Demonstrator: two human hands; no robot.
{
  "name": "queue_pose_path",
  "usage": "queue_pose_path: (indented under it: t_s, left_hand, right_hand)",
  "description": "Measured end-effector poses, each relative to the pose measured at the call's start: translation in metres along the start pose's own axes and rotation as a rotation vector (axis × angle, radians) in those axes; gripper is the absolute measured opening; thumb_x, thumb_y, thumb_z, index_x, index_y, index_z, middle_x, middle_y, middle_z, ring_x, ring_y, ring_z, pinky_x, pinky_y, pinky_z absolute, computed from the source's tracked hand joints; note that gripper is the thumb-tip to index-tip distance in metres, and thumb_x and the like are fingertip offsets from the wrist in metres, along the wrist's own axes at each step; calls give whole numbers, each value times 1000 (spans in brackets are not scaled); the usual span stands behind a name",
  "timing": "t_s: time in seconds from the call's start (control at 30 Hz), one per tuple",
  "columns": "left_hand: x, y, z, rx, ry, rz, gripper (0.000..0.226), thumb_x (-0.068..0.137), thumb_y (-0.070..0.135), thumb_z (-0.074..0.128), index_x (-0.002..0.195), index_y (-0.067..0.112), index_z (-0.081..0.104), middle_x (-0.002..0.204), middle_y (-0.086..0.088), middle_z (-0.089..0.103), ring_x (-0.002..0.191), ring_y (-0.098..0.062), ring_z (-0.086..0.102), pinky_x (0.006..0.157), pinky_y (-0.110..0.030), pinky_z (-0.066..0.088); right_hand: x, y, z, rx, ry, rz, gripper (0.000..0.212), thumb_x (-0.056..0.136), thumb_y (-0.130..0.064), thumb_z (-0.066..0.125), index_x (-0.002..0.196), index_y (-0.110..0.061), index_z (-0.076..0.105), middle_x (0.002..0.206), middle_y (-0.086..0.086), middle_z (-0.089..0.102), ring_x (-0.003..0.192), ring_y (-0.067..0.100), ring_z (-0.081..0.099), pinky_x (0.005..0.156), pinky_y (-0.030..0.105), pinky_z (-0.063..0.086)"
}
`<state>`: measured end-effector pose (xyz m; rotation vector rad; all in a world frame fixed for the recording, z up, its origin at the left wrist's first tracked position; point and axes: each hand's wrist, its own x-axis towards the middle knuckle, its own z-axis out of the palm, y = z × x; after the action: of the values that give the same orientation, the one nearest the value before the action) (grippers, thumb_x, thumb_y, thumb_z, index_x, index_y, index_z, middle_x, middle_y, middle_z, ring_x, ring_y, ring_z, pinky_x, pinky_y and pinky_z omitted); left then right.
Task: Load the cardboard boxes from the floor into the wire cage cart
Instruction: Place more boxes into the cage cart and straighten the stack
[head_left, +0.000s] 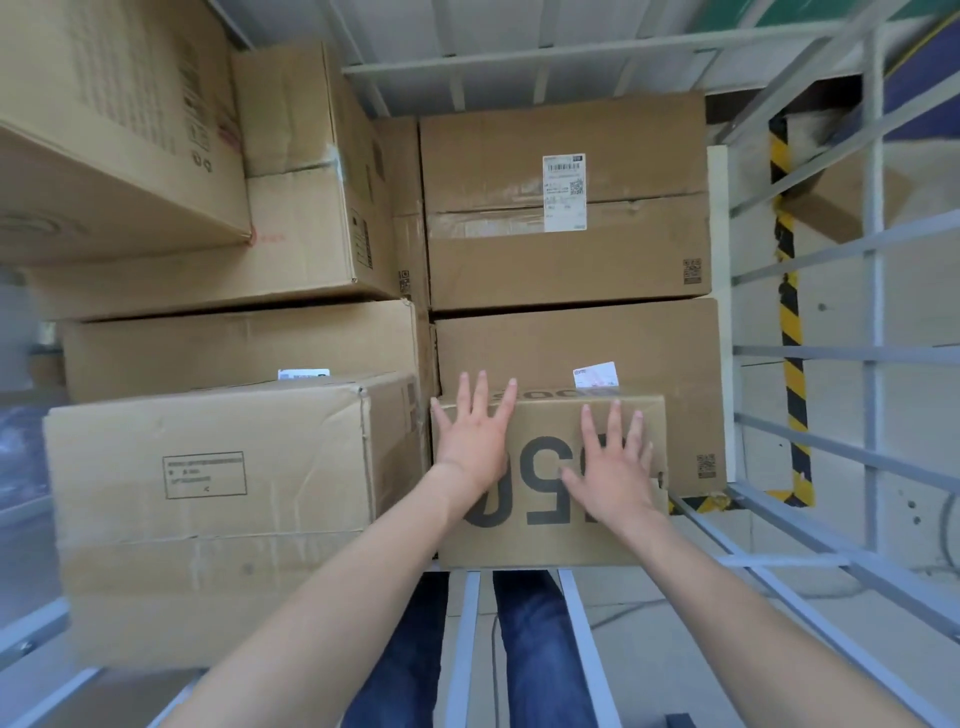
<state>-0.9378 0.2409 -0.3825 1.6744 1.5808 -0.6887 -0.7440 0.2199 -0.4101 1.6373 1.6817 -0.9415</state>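
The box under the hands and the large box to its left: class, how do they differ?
The box under the hands is smaller, with big dark numerals; the large box bears a small outlined label panel. Both hands, left and right, press flat on the small box; the large box is untouched. Both are brown cardboard.

A pale concrete floor (841, 322) in soft daylight, crossed by a black-and-yellow hazard stripe (790, 332).
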Motion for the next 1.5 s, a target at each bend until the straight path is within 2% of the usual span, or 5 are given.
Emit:
queue_pose_path:
  t_s: [0.37,0.57,0.77,1.03,1.5]
  left_hand:
    - [-179,-109,-121,-572,771,60,75,96,38,56,157,38,13,164,3,21,153,-14,7,122,-52,16]
    - [-239,-253,-56,-728,414,-610,119,67,73,62,158,31,-2,167,-7,5,153,-27,3,121,-57,12]
    - [-258,-269,-11,-1006,313,-684,127,66,58,82,155,44,-6,163,-5,23,143,-34,33,110,-60,33]
    - [-213,-201,-88,-939,486,-449,110,72,62,75,143,62,-9,159,8,33,136,-30,45,99,-52,43]
    - [21,-46,-162,-1130,446,-32,107,82,37,75,159,34,0,165,4,18,148,-14,24,112,-29,22]
  right_hand:
    - [-125,-135,-96,654,313,-270,73,100,-53,42,156,-45,-4,166,-20,-5,151,2,0,114,33,20]
    - [-175,-201,-50,825,-90,-193,104,88,-63,57,152,-43,-22,166,-15,-6,152,7,-1,120,35,11]
    - [-180,-242,-27,1003,21,-63,102,88,-45,67,157,-39,-8,165,-12,18,147,9,25,118,30,26]
    - [-147,-164,-127,1119,262,-68,96,82,-36,77,156,-38,15,147,-12,48,129,12,51,109,42,42]
    - [28,30,-230,1163,401,-21,94,76,-47,77,153,-33,26,146,-5,47,128,18,48,102,45,42]
